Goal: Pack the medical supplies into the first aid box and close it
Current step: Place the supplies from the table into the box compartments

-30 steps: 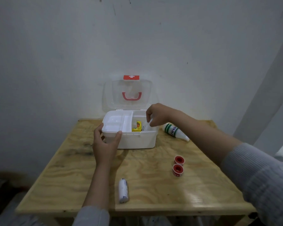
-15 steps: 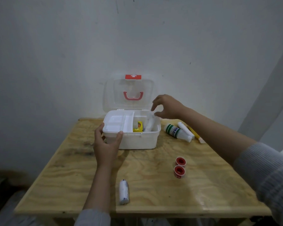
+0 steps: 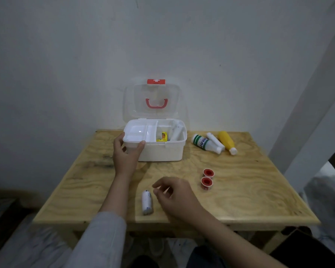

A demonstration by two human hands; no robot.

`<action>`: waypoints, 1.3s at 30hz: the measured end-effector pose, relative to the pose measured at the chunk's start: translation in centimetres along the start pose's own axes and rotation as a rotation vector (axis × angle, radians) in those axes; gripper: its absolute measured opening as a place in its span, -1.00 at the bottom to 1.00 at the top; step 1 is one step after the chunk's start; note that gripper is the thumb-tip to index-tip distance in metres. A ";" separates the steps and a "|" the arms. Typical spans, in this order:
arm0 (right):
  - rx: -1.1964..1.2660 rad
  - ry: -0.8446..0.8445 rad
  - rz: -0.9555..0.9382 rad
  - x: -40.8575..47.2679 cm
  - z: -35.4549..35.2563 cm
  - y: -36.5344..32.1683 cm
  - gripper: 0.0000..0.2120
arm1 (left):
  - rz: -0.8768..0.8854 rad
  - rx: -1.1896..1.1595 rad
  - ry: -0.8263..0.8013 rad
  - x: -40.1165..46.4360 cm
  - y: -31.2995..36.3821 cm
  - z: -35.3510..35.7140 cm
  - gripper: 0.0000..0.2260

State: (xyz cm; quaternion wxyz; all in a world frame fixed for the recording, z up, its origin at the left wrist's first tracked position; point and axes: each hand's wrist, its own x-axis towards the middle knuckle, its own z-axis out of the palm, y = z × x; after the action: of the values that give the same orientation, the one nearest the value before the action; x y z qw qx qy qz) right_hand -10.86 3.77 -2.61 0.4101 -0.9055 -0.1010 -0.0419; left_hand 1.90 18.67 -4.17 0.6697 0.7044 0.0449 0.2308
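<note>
The white first aid box stands open at the back of the wooden table, its clear lid upright with a red handle. Inside lie a yellow packet and a white tube. My left hand grips the box's front left corner. My right hand hovers with fingers apart just right of a white bandage roll, holding nothing. Two red tape rolls sit to the right. Beside the box lie a green-banded white bottle, a small white tube and a yellow bottle.
The table stands against a white wall. A white slanted beam rises at the right. Cloth and dark floor show below the table's front edge.
My right hand has left the box, where the white tube now lies, and has come back toward me to the bandage roll. The left hand has stayed on the box.
</note>
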 end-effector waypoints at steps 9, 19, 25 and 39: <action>-0.089 0.161 -0.033 -1.1 4.4 -0.4 -0.75 | -0.061 -0.015 -0.052 0.8 0.4 -0.5 -0.40; 0.002 0.358 -0.225 10.3 -3.6 -6.0 -0.79 | -0.065 -0.078 -0.059 1.4 -0.5 -0.6 -0.44; -0.315 -0.051 -0.195 17.7 -2.8 -6.1 -0.79 | -0.043 -0.041 -0.039 1.5 -0.6 -0.5 -0.45; -0.272 0.365 -0.181 14.1 -10.7 2.9 -0.88 | 0.010 -0.023 -0.030 0.9 -0.7 -0.3 -0.40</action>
State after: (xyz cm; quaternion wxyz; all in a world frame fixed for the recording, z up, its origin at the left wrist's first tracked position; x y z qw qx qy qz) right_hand 3.65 -4.01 4.54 0.2906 -0.9170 -0.0992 -0.2545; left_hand 2.79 19.35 -4.58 0.6772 0.7003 0.0286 0.2241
